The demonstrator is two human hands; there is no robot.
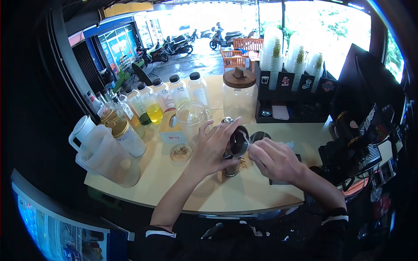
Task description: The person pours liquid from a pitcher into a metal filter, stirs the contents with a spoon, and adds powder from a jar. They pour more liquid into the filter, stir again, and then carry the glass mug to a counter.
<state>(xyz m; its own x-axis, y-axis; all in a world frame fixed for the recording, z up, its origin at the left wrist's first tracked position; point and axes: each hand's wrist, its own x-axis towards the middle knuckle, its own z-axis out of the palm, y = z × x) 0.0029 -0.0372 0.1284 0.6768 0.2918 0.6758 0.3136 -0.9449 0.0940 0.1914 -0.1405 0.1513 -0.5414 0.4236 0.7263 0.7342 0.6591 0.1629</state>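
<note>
My left hand point(215, 148) is wrapped round a metal cup point(238, 142), whose dark round opening faces up towards me. My right hand point(278, 160) is closed in a pinch at the cup's right rim. A thin pale streak shows at its fingertips, too blurred to name. Behind my left fingers a shiny metal knob point(227, 120) shows; what it belongs to is hidden. To the left of my left hand are a clear jar point(190, 114) and a small round dish point(180, 154) with brown bits. A dark round object point(260, 136) lies behind my right hand.
Capped bottles point(178, 90) line the back left. Plastic jugs point(109, 158) and a gold-lidded jar point(129, 139) stand at left. A large wooden-lidded jar point(239, 98) and a cup rack point(296, 93) stand behind. Dark equipment point(339, 156) fills the right.
</note>
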